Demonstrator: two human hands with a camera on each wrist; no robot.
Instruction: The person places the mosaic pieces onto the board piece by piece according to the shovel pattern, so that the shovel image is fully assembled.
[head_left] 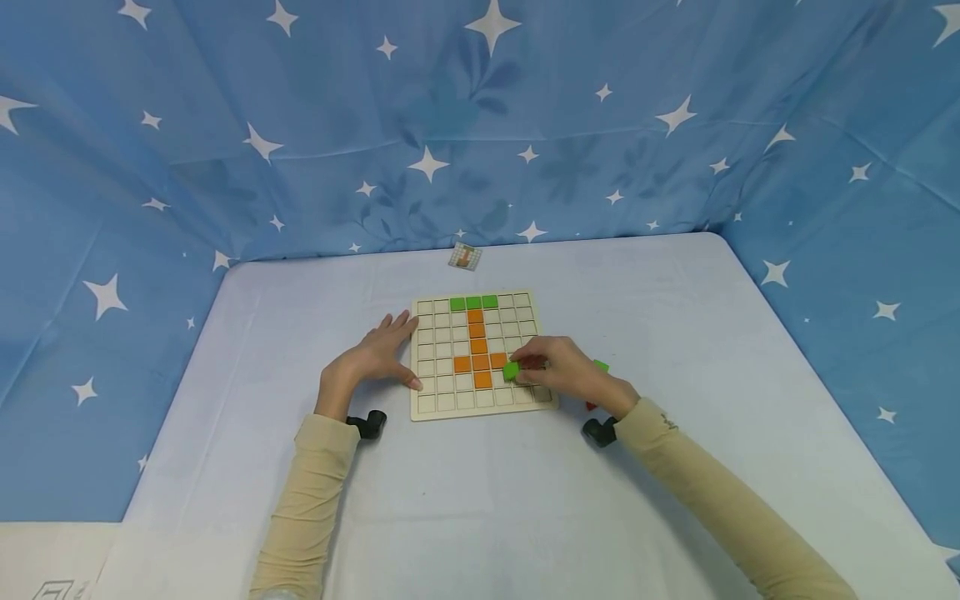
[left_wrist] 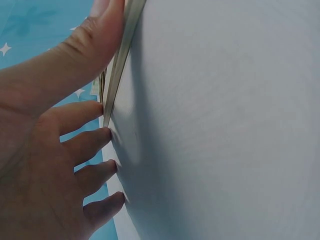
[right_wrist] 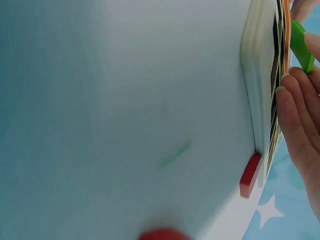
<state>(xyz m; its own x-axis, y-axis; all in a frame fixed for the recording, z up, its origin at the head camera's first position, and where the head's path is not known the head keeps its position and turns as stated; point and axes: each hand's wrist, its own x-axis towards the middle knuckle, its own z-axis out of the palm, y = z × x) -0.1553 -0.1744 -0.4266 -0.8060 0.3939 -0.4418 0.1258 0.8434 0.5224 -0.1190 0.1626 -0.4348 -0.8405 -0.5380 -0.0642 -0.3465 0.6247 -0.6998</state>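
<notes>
A pale wooden grid board (head_left: 435, 404) lies on the table. Three green tiles (head_left: 473, 302) fill a short row at its far side, and several orange tiles (head_left: 480, 362) form a column with a crossbar below them. Between thumb and fingers, my right hand (head_left: 562, 365) pinches a green square tile (head_left: 511, 371) over the board, just right of the crossbar. My left hand (head_left: 378, 352) spreads along the board's left edge; its thumb (left_wrist: 102, 30) touches that edge in the left wrist view. Part of the grid is hidden beneath my right hand.
A small patterned card (head_left: 464, 256) lies beyond the board. Right of the board, a green tile (head_left: 601, 365) shows partly behind my right arm. A red block (right_wrist: 250, 175) sits by the board in the right wrist view. Blue star-patterned cloth (head_left: 450, 125) borders the table.
</notes>
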